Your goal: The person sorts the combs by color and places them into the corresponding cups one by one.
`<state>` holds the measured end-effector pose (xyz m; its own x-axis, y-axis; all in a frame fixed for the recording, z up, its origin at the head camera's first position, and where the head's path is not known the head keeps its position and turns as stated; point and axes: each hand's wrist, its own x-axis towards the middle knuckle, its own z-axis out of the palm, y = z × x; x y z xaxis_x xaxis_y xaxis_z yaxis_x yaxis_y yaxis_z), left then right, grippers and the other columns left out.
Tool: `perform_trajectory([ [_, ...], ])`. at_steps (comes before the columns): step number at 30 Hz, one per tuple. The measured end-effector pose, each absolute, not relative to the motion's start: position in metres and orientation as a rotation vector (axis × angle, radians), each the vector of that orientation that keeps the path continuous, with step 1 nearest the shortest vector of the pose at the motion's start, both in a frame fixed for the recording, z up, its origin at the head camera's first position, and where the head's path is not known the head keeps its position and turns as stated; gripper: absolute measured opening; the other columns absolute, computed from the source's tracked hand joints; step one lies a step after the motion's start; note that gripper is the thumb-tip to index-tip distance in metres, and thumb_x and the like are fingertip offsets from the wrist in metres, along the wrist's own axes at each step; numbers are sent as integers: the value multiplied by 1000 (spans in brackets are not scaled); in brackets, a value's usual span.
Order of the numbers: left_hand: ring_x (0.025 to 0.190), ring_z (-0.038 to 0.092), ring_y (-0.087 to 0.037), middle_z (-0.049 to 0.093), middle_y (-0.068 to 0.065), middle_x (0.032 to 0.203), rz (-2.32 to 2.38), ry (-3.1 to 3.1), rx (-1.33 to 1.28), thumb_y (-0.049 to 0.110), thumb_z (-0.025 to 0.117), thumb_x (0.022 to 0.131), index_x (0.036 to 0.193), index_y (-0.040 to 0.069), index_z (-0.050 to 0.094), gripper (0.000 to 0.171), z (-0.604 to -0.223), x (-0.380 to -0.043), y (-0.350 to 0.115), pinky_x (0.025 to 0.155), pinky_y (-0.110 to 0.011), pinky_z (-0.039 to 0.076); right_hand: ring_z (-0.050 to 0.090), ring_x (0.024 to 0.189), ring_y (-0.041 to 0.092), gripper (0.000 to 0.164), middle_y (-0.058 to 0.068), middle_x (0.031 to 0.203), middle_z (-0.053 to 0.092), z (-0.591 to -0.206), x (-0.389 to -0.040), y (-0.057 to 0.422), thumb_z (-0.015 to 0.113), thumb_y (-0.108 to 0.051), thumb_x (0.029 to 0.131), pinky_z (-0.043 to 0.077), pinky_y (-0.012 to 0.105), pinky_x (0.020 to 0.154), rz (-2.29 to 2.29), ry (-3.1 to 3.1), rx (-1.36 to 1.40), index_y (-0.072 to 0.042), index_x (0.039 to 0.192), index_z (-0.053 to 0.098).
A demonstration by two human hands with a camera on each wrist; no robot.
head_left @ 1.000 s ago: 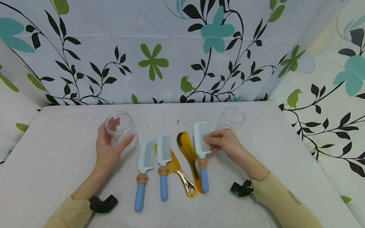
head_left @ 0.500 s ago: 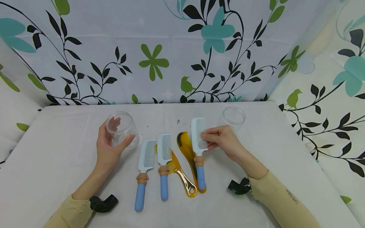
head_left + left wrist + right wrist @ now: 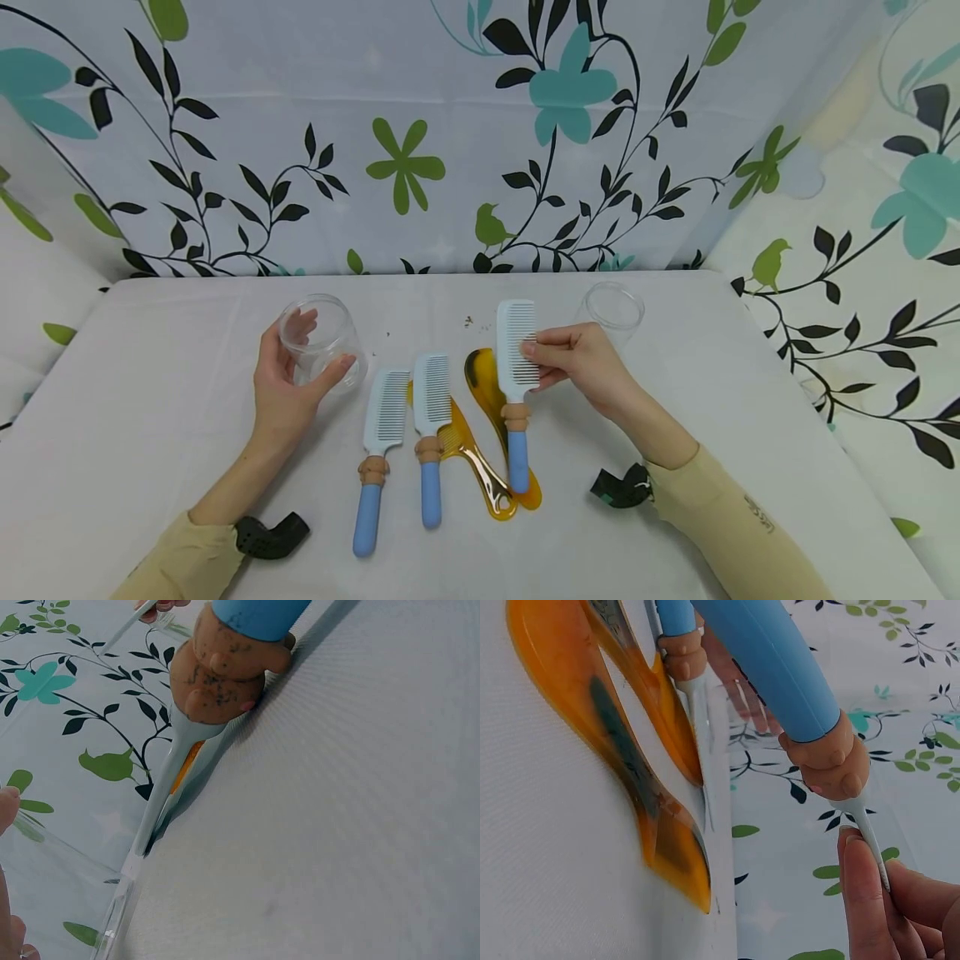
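My right hand (image 3: 581, 362) pinches a light blue comb (image 3: 516, 350) by its toothed edge, thumb on the near face. Its blue handle and brown bear-shaped collar point toward me, over an amber comb (image 3: 484, 379) with dark patches. In the right wrist view the held comb (image 3: 776, 671) hangs above the amber comb (image 3: 562, 667). My left hand (image 3: 288, 383) curls round a clear round cup (image 3: 322, 333) at the back left. Between the hands lie two more light blue combs (image 3: 387, 408) and a second amber comb (image 3: 472, 450), partly under one of them.
Another clear cup (image 3: 614, 306) stands at the back right, behind my right hand. Small brown crumbs (image 3: 468, 321) lie near the table's back. A white cloth covers the table (image 3: 187, 375); a patterned curtain (image 3: 300, 100) hangs behind it.
My right hand has lifted the light blue comb and carried it slightly left and away from me, over the dark-patched amber comb. My left hand and its cup have stayed put.
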<state>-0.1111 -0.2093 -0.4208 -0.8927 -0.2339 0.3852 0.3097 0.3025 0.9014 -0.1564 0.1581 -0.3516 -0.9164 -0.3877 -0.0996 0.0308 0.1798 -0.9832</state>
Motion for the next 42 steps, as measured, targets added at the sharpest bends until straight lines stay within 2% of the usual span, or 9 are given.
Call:
perform_trajectory([
  [11,136,42,-10,51,-3,147,-1631,-2122,-63,-3,79,79,149,10,36,84,-421,-111,-209,118,-25,28,73,68,18,31,12,90,74,-347,-157,154,67,-10,95,61,35,67,-1791,2148,-342,13,115,67],
  [16,136,43,-10,50,-7,147,-1616,-2130,-53,-3,79,79,149,13,36,84,-420,-110,-209,118,-25,28,73,68,20,31,15,92,74,-345,-157,151,68,-11,95,61,35,67,-1794,2155,-344,12,115,68],
  [21,135,43,-11,49,-10,147,-1617,-2123,-53,-3,79,79,150,16,36,85,-419,-109,-208,118,-24,27,74,69,21,29,11,90,74,-344,-158,148,68,-10,95,61,36,67,-1818,2149,-347,11,114,69],
  [29,136,42,-11,50,-5,147,-1629,-2127,-53,-2,78,80,149,8,35,83,-420,-111,-209,118,-25,28,74,70,20,30,11,90,74,-343,-159,143,68,-11,95,61,36,67,-1836,2130,-362,12,115,68],
  [37,136,43,-11,51,-5,146,-1627,-2121,-61,-3,79,79,149,8,36,83,-420,-110,-209,118,-24,28,74,70,20,29,12,91,74,-340,-159,138,67,-9,95,61,35,68,-1846,2138,-365,11,115,68],
  [42,136,43,-11,51,2,145,-1640,-2114,-65,-4,79,78,149,11,36,84,-419,-110,-208,118,-25,28,73,68,19,29,13,91,73,-336,-159,133,67,-9,95,61,35,68,-1860,2137,-376,11,115,69],
])
